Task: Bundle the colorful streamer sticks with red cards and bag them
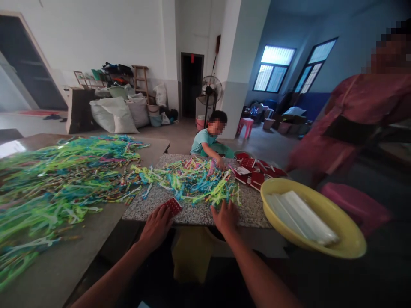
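My left hand (157, 226) is at the near edge of a speckled stone tabletop (252, 209), its fingers closed over a small red patterned card (174, 206). To its right, my right hand (226, 219) reaches the near side of a heap of green, blue and pink ribbon-like strips (195, 182). Its thumb and fingers are apart, with the fingertips at the strips; I see nothing held in it. Several more red patterned cards (257, 173) lie at the far right of the tabletop. Across from me, another person's hand (221, 163) touches the heap.
A larger pile of similar strips (64, 179) covers a table at left. On the right is a yellow basin (272, 218) holding clear plastic bags (298, 214), beside a pink stool (353, 205). A person in pink (349, 115) stands at far right. White sacks (115, 113) lie behind.
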The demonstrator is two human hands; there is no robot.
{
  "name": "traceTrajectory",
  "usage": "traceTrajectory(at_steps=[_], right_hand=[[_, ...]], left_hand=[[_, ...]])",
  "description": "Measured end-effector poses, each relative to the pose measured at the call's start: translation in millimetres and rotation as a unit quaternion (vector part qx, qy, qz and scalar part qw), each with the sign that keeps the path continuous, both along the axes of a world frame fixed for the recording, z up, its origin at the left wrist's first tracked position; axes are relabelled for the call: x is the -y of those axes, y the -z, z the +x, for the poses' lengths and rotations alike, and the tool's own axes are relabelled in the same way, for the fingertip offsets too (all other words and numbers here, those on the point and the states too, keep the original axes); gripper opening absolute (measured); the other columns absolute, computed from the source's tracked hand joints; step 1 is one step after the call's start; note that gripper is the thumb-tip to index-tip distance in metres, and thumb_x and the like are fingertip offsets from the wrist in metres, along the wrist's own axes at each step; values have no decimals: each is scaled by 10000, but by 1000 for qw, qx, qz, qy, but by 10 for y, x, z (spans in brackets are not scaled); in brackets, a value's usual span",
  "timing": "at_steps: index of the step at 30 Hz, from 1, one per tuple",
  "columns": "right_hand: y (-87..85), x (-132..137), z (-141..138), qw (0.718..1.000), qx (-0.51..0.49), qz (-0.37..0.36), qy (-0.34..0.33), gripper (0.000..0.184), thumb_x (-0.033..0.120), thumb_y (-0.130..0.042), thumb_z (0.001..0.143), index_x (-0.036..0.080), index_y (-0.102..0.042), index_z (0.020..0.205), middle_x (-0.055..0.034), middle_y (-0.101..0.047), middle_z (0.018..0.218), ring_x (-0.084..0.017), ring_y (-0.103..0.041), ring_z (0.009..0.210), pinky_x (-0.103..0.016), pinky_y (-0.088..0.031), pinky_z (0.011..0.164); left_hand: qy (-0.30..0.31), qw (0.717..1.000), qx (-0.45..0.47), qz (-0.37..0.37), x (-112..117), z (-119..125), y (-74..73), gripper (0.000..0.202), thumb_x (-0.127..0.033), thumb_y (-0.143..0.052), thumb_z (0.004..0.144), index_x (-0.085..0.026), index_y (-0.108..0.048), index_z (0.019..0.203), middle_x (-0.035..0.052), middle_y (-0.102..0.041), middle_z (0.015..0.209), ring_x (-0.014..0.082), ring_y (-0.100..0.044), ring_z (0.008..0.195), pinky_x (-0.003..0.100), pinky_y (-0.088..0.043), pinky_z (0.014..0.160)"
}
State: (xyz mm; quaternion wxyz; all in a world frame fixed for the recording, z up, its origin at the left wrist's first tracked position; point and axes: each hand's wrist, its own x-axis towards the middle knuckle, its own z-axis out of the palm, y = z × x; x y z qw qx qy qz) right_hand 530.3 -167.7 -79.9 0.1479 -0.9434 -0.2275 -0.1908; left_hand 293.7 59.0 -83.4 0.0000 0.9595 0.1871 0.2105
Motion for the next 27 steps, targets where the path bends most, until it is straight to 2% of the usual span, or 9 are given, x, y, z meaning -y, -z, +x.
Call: traceTrajectory(at_steps=[6,12,17,22,27], right_hand=[[-9,-153,79,1000,6,20,5,723,657,-495,969,81,-622,1385,-277,-506,1470,-436,-415,1374,-574,-303,1121],[-13,-129,90,999,14,38,-3,651,619,-468,990,92,-668,1316,-259,-527,1451,-398,-444,1350,-530,-328,1097],[-74,-116,69,999,7,42,-13,571,582,-465,996,111,-732,1175,-250,-560,1402,-384,-482,1307,-519,-356,1058],[-94,-106,54,999,8,30,-23,552,557,-437,1003,118,-773,1015,-239,-597,1316,-377,-528,1230,-502,-391,997],[-47,-119,101,999,17,26,-26,513,524,-451,986,130,-778,1017,-239,-593,1302,-385,-520,1214,-531,-393,964]], left_hand=[[-14,997,-73,-6,19,-1,-83,540,-382,-431,1013,-146,-501,1493,175,-485,1576,339,-398,1491,509,-435,1158],[-49,985,-161,-31,212,12,-353,651,-380,-496,967,-127,-401,1560,192,-373,1646,353,-281,1550,508,-355,1197],[-87,970,-220,-65,390,73,-533,800,-364,-570,897,-122,-296,1608,228,-287,1677,396,-205,1570,557,-342,1172],[-114,958,-248,-85,471,106,-559,925,-389,-623,853,-117,-205,1631,232,-180,1709,408,-134,1584,574,-310,1189],[-125,953,-258,-96,491,141,-536,986,-436,-632,832,-144,-155,1644,221,-153,1717,407,-107,1586,612,-293,1191]])
